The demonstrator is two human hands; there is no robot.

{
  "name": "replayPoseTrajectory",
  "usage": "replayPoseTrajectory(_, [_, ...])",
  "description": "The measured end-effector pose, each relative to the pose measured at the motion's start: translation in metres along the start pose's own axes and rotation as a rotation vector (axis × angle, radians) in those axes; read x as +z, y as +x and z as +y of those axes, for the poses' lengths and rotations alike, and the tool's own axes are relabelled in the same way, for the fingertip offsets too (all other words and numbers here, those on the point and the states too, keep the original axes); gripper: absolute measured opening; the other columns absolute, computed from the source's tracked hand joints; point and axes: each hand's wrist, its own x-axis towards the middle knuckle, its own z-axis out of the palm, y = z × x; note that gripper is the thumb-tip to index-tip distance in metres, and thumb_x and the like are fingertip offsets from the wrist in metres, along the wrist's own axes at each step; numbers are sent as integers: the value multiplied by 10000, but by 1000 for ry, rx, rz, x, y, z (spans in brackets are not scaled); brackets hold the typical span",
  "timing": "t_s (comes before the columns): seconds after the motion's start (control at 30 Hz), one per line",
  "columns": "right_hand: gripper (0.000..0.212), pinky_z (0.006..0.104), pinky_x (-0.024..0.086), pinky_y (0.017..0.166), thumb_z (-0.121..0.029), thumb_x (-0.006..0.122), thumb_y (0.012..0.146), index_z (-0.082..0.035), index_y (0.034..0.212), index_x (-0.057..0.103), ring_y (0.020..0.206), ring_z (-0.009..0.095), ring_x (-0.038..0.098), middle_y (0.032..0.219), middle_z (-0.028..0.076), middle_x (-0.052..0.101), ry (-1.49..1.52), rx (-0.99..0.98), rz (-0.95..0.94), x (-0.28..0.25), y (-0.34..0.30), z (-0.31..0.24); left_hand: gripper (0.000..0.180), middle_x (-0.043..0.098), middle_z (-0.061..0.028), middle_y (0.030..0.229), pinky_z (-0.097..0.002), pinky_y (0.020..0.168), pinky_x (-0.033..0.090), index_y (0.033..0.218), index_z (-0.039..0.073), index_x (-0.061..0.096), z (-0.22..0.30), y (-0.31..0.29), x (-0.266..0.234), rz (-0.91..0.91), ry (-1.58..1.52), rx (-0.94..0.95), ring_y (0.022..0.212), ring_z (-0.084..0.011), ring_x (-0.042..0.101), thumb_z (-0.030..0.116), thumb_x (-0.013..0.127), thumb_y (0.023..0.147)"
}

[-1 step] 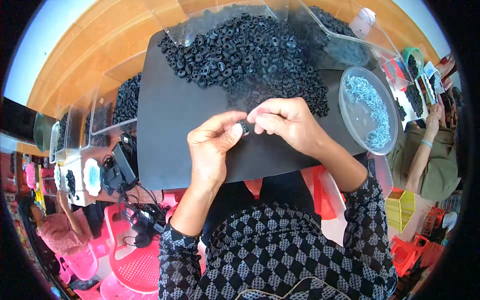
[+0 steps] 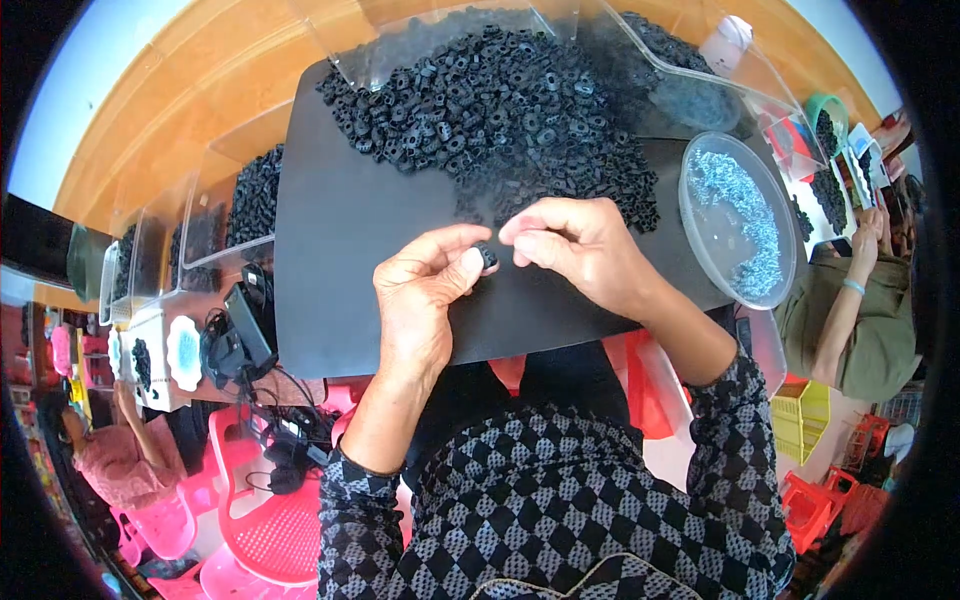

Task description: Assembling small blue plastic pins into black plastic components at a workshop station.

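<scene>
Between the thumb and fingers of my left hand (image 2: 420, 285) is a small black plastic part (image 2: 488, 257), rounded, with openings in it. Just to the right, my right hand (image 2: 590, 250) has its thumb and forefinger pinched together, slightly apart from the part. Whatever sits in that pinch is too small to make out. Both hands are above a dark table mat (image 2: 335, 250). Beyond them spreads a large heap of similar black parts (image 2: 470, 110). To the right stands a round clear dish (image 2: 708, 248) with many tiny shiny bluish-silver pieces (image 2: 760, 220).
Clear bins of black parts (image 2: 255, 205) line the left side. A black device with cables (image 2: 250, 325) lies at the left table edge, above a pink chair (image 2: 270, 520). Co-workers sit at far left and at right, one in a green garment (image 2: 870, 330).
The black part has turned a little in my left fingers, and its pale edge no longer shows. My right hand has shifted slightly to the right, away from it.
</scene>
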Motion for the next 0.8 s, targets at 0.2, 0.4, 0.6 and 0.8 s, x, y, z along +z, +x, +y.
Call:
replayPoseTrajectory(0.2, [118, 331, 454, 627, -74, 655, 764, -13, 856, 614, 702, 247, 574, 740, 101, 586, -327, -304, 129, 9, -15, -9, 261, 656, -75, 787, -204, 571, 430, 1070, -62, 602, -6, -8, -2, -57, -249, -86, 707, -130, 628, 19, 643, 824])
replayPoseTrajectory(0.4, [164, 336, 453, 589, -9, 686, 696, 22, 837, 607, 658, 255, 576, 758, 112, 614, -468, -644, 199, 13, -14, 1, 208, 670, -78, 848, -196, 613, 450, 1033, -49, 622, -9, -21, 10, -38, -64, 10, 741, -120, 638, 41, 625, 846])
replayPoseTrajectory(0.6, [163, 354, 447, 592, -30, 672, 705, 8, 850, 609, 686, 257, 542, 776, 103, 578, -485, -590, 239, 5, -32, 7, 179, 672, -89, 808, -196, 616, 436, 975, -28, 614, -5, -31, 15, -117, 15, 2, 691, -107, 604, 66, 655, 828])
replayPoseTrajectory(0.8, [109, 280, 487, 697, -36, 623, 793, -3, 890, 659, 771, 167, 622, 818, 84, 653, -502, -141, 502, -91, -67, 14, 196, 659, -78, 799, -203, 593, 440, 924, -29, 627, -13, -35, 8, -73, -4, 31, 696, -129, 616, 71, 710, 778])
